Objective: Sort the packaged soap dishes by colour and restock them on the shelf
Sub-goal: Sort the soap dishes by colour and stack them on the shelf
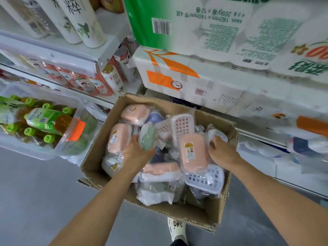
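Hands (136, 153) on wrapped soap dishes (193, 153)

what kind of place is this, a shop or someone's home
Most likely a shop aisle during restocking: shelves hold rows of identical bottled drinks, bulk toilet paper packs are stacked beside them, and a cardboard box holds many packaged soap dishes.

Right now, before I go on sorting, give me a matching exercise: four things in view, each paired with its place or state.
Things:
1. green soap dish
2. pink soap dish
3. cardboard box
4. green-capped bottles

Places or states:
A. in the clear tub on the left
B. held by the left hand
C. on the floor, flaps open
D. on top of the pile, beside the right hand

Pairs: 1-B, 2-D, 3-C, 4-A
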The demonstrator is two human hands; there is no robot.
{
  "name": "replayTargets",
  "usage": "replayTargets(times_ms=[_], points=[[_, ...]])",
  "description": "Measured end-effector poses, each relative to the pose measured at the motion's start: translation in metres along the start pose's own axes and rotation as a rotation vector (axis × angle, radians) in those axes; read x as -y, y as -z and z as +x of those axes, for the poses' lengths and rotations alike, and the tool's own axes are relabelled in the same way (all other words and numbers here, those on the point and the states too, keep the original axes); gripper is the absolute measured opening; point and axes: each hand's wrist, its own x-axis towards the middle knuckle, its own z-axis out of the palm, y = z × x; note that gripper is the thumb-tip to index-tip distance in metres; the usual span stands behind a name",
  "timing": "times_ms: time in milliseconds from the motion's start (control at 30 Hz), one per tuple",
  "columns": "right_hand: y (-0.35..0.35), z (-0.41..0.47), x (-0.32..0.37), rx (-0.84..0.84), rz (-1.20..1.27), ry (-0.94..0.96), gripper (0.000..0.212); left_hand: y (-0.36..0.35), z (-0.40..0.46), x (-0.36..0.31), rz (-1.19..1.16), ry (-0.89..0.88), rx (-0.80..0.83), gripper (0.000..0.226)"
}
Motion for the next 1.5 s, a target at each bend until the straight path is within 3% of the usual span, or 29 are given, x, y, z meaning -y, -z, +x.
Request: replayTargets(times_ms=[67,133,233,367,533,633,833,967,1133,1267,1400,1500], points=[[-0.012,-0.004,-0.014,0.121,-0.21,0.021,0.007,-0.003,-0.012,0.008,0.016,0.005,0.007,0.059],[-0.022,-0.012,-0.023,0.203,-0.332,0.051,0.017,-0.002,-0.019,0.011,-0.057,0.039,-0.045,0.056],[-0.03,-0.024,-0.024,0.187,-0.408,0.08,0.031,0.006,-0.026,0.008,-0.306,0.094,-0.161,0.046],[-0.016,-0.041,-0.022,0.177,-0.28,0.025,0.028,0.001,-0.046,-0.003,-0.422,0.1,-0.176,0.047],[0.026,-0.063,-0.042,0.202,-0.035,-0.019,0.045,0.0,-0.084,-0.035,-0.456,-0.045,-0.25,0.047],[0.056,-0.086,-0.062,0.175,0.056,-0.038,0.015,-0.005,-0.114,-0.067,-0.466,-0.146,-0.276,0.046],[0.095,-0.125,-0.139,-0.047,0.649,-0.095,0.038,-0.083,-0.183,-0.131,-0.582,-0.098,0.008,0.044],[0.121,-0.165,-0.212,-0.247,0.859,-0.035,0.044,-0.162,-0.238,-0.181,-0.613,-0.156,0.184,0.034],[0.159,-0.226,-0.326,-0.232,1.076,-0.013,0.047,-0.258,-0.305,-0.248,-0.604,-0.214,0.34,0.036],[0.182,-0.27,-0.42,-0.365,1.247,-0.075,0.048,-0.34,-0.371,-0.299,-0.529,-0.306,0.502,0.035],[0.196,-0.313,-0.509,-0.527,1.405,-0.155,0.028,-0.418,-0.433,-0.346,-0.453,-0.33,0.67,0.035],[0.197,-0.343,-0.567,-0.65,1.506,-0.219,0.035,-0.466,-0.475,-0.374,-0.373,-0.325,0.84,0.033]])
